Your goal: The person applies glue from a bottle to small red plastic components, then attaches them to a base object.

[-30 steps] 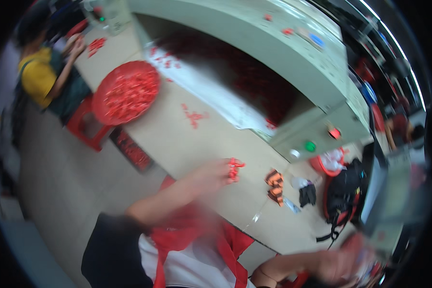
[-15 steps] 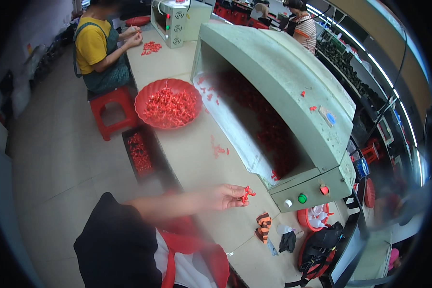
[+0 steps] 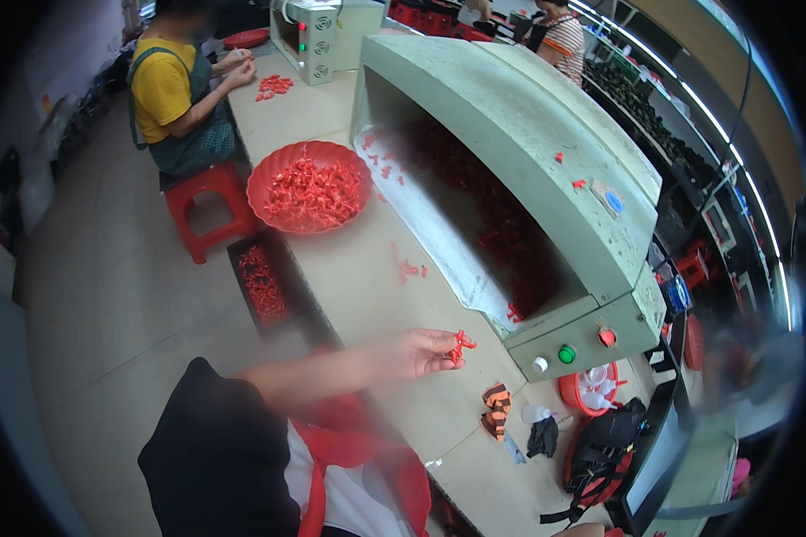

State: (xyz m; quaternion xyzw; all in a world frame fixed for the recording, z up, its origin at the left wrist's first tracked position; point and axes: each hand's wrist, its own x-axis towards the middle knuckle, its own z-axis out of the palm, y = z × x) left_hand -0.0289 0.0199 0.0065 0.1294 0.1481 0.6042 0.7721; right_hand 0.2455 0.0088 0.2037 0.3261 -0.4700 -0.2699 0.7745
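My left hand (image 3: 428, 353) reaches over the table from a black sleeve. Its thumb and fingers pinch a small red plastic figure (image 3: 459, 347) with stubby limbs. At the lower edge a skin-coloured sliver, seemingly my right hand (image 3: 584, 531), just enters the picture, its fingers cut off from view. Beyond the left hand stands a pale green arched machine (image 3: 510, 116) with an open front; many red pieces lie in its dim inside. A scalloped red bowl (image 3: 258, 192), heaped with similar red figures, is on the table further off.
Near the machine's buttons are a red basket (image 3: 568, 394) of white bottles, an orange-and-black striped cloth (image 3: 495, 412) and a black bag (image 3: 604, 443). A tray of red pieces (image 3: 261, 285) sits below the table edge. Another person (image 3: 166, 89) works at the far left beside a red stool (image 3: 208, 199).
The view has shifted slightly. My left hand has moved a little away from me and still pinches the red figure, which is turned somewhat differently. More of the skin-coloured sliver shows at the lower edge.
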